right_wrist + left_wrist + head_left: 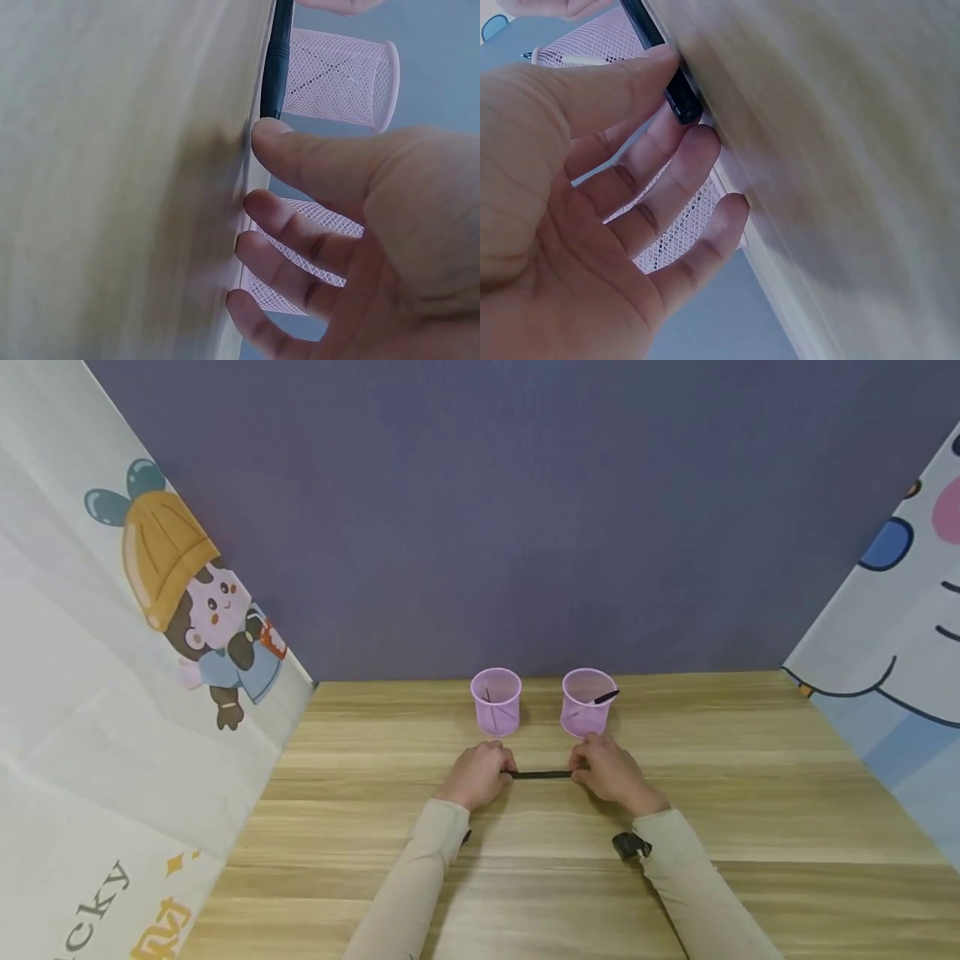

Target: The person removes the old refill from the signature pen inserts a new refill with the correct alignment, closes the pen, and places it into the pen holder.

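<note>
The pen (542,774) lies crosswise, on or just above the desk (540,877), nearer the person than the right cup (582,720) and mostly left of it. The left hand (477,774) pinches one end between thumb and forefinger, other fingers spread; the right hand (611,772), just in front of the right cup, pinches the other end. Light, even pressure should hold the pen level, while a harder squeeze at one end could tilt it. Knuckles need room from the right cup, where a second pen (606,697) juts over the rim; the left cup (497,718) stands to its left.
</note>
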A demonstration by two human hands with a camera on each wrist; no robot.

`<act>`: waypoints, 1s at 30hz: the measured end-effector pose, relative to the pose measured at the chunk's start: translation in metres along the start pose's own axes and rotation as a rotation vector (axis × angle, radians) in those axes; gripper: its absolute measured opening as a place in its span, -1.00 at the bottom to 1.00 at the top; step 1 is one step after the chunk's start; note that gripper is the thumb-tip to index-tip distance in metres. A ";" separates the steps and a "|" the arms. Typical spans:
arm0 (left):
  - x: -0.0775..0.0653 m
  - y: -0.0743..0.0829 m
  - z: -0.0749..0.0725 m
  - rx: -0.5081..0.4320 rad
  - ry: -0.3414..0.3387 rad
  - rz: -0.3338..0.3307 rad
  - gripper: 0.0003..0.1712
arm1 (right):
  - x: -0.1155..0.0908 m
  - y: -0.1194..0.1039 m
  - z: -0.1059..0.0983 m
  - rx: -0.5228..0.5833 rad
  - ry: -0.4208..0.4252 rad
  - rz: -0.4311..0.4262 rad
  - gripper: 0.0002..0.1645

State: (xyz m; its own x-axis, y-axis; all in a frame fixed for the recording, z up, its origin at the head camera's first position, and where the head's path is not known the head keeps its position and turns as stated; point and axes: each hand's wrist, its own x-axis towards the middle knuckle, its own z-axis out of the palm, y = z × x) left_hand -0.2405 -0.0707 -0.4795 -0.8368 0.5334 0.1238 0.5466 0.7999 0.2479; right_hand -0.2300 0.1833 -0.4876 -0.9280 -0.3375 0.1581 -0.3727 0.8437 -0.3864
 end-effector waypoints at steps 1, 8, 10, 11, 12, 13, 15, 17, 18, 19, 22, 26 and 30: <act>0.000 0.000 0.000 -0.001 -0.005 -0.001 -0.91 | 0.000 0.000 0.000 0.003 -0.001 -0.001 -0.82; 0.003 -0.003 0.003 -0.044 0.001 -0.014 -0.93 | 0.002 0.002 -0.001 0.044 -0.004 -0.038 -0.85; 0.003 -0.004 0.002 -0.060 0.002 -0.021 -0.94 | 0.002 0.002 -0.001 0.079 -0.011 -0.033 -0.86; 0.003 -0.004 0.002 -0.069 0.003 -0.025 -0.93 | 0.003 0.002 -0.001 0.096 -0.015 -0.032 -0.87; 0.002 -0.004 0.001 -0.078 0.002 -0.030 -0.93 | 0.003 0.002 -0.001 0.116 -0.018 -0.028 -0.89; 0.002 -0.004 0.000 -0.087 0.001 -0.035 -0.92 | 0.004 0.002 -0.001 0.137 -0.018 -0.022 -0.90; 0.002 -0.003 -0.002 -0.102 -0.004 -0.045 -0.90 | 0.004 0.002 -0.002 0.164 -0.018 -0.021 -0.93; 0.002 -0.003 -0.004 -0.100 -0.005 -0.043 -0.88 | 0.005 0.003 -0.002 0.176 -0.019 -0.027 -0.96; 0.002 -0.003 -0.005 -0.095 -0.006 -0.042 -0.87 | 0.005 0.003 -0.002 0.179 -0.020 -0.027 -0.97; 0.002 -0.003 -0.005 -0.092 -0.004 -0.039 -0.87 | 0.005 0.003 -0.003 0.176 -0.020 -0.028 -0.97; 0.002 -0.004 -0.006 -0.088 0.017 -0.027 -0.87 | 0.005 0.003 -0.005 0.171 -0.029 -0.039 -0.94; 0.002 -0.007 -0.006 -0.102 0.052 -0.024 -0.88 | 0.005 0.003 -0.007 0.172 -0.032 -0.051 -0.91; 0.002 -0.007 -0.008 -0.124 0.076 -0.017 -0.89 | 0.004 0.004 -0.010 0.177 -0.031 -0.034 -0.86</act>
State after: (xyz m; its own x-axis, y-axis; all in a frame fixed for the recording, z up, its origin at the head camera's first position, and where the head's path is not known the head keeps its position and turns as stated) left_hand -0.2467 -0.0777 -0.4733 -0.8485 0.4940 0.1898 0.5280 0.7660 0.3667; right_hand -0.2352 0.1892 -0.4796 -0.9134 -0.3797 0.1465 -0.3959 0.7457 -0.5359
